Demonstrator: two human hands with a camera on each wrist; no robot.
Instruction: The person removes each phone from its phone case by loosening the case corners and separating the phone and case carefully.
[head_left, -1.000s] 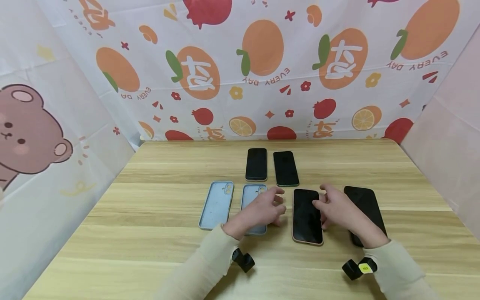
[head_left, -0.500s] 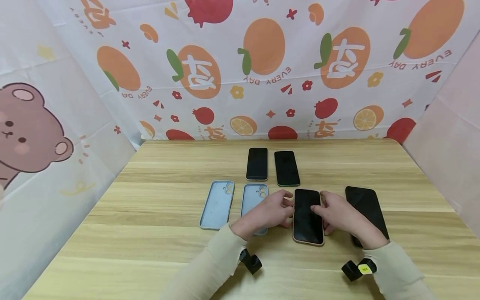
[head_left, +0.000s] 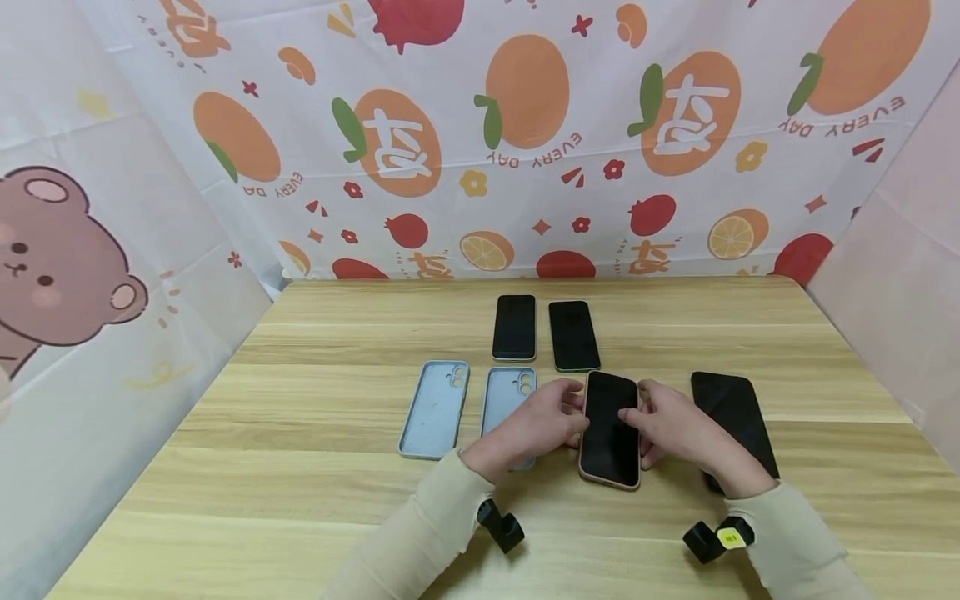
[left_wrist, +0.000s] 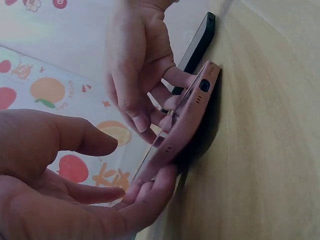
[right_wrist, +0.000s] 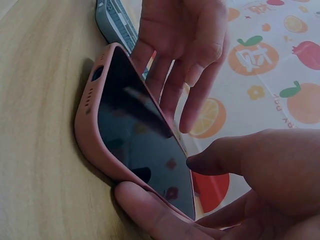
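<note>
A phone in a pink case (head_left: 611,429) is between both hands, screen up. Its far end is raised and a shadow lies beneath it in the left wrist view. My left hand (head_left: 536,421) holds the left edge, fingertips curled against the case and thumb off the screen. On the other side, my right hand (head_left: 671,422) grips the right edge, with its thumb over the screen's margin and fingers along the case side. A light blue phone case (head_left: 499,398) lies partly hidden under the left forearm; a second blue case (head_left: 435,410) lies left of it.
Two dark phones (head_left: 514,327) lie side by side farther back. A larger black phone-shaped slab (head_left: 733,414) lies at the right, partly covered by the right forearm. A printed fruit curtain (head_left: 465,150) stands behind the wooden table (head_left: 300,500).
The left hand has moved right to the phone's edge. The right thumb has come over the screen. The pink-cased phone has shifted slightly left and its far end has risen.
</note>
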